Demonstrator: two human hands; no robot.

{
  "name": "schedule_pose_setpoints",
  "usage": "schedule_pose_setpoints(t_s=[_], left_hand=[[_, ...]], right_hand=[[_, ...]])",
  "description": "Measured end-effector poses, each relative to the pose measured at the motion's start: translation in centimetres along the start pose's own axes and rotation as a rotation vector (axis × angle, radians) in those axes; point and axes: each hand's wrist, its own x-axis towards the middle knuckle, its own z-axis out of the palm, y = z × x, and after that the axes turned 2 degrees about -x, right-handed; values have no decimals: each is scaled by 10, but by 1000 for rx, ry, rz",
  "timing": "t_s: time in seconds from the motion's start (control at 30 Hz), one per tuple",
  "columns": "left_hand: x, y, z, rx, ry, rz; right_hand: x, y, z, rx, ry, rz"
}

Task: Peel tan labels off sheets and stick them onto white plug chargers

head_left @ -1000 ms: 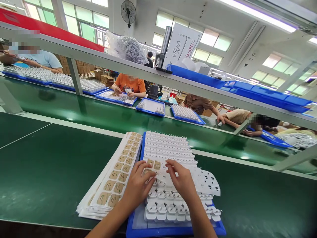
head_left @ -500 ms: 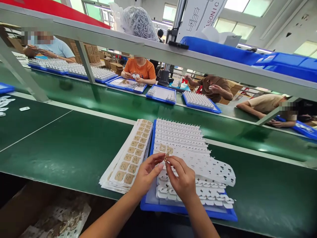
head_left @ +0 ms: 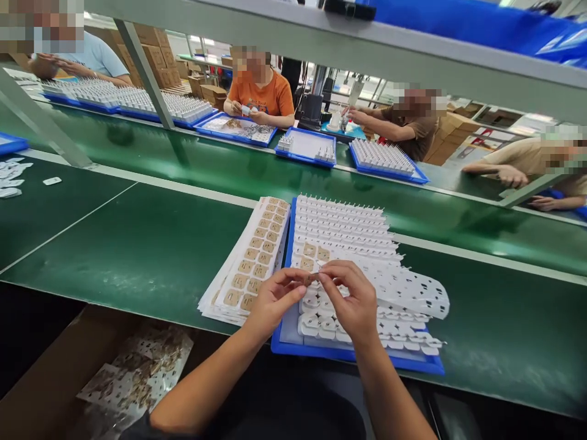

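Note:
Above a blue tray (head_left: 358,356) my left hand (head_left: 277,299) and my right hand (head_left: 352,294) meet at the fingertips. Both pinch a small thin brown piece (head_left: 313,276) between them. Rows of white plastic parts (head_left: 343,223) with metal pins fill the tray. Across them lies a white backing sheet (head_left: 413,284) with cut-out holes and a few tan stickers (head_left: 310,249) at its left end. Left of the tray rests a stack of sticker sheets (head_left: 250,266) with tan squares.
A frame post (head_left: 144,73) and upper shelf rail (head_left: 275,27) cross the view. Beyond the green belt, several people sit by trays of white parts (head_left: 383,157). White pieces (head_left: 11,174) lie far left. Below the bench edge, a box holds scrap sheets (head_left: 142,373).
The view has tilted down and shifted. My hands stay together over the tray, and the brown piece between them is now held flatter. Across the belt, a person in brown has moved their hands.

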Motion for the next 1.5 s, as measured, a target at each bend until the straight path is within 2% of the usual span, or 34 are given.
schedule_pose_setpoints(t_s=[0.07, 0.17, 0.27, 0.33, 0.4, 0.5, 0.6, 0.7, 0.8, 0.87, 0.97, 1.1, 1.2, 1.37, 1.5], left_hand=[[-3, 2, -3, 111, 17, 74], [-16, 2, -10, 593, 2, 304], [-32, -4, -14, 1115, -188, 478], [-41, -11, -14, 1288, -293, 518], [-47, -17, -15, 1355, -307, 537], [-50, -22, -22, 1322, -286, 545], [-52, -23, -35, 1138, -249, 530], [-52, -20, -45, 792, -26, 355], [-46, -16, -43, 362, 233, 146], [-40, -13, -36, 149, 284, 51], [-34, -10, -23, -6, 193, -75], [-31, -11, -17, -78, 117, -134], [-30, -14, -23, -21, 78, -62], [-29, -12, -37, 359, -85, 206], [-32, -8, -44, 573, -124, 252]], right_hand=[[-5, 1, -3, 7, 66, -4], [-16, 3, -13, 77, 182, 61], [-27, 5, -25, 146, 242, 132], [-33, 5, -32, 167, 249, 140], [-40, 5, -37, 172, 233, 132], [-52, 6, -41, 173, 173, 144], [-64, 8, -41, 188, 122, 182], [-70, 7, -36, 208, 51, 180], [-68, -1, -24, 275, -74, 142], [-65, -9, -14, 329, -176, 126], [-61, -21, 0, 387, -280, 102], [-57, -26, 8, 413, -279, 90], [-57, -23, 9, 460, -270, 131], [-57, -18, 9, 522, -244, 220], [-57, -18, 13, 534, -277, 251]])
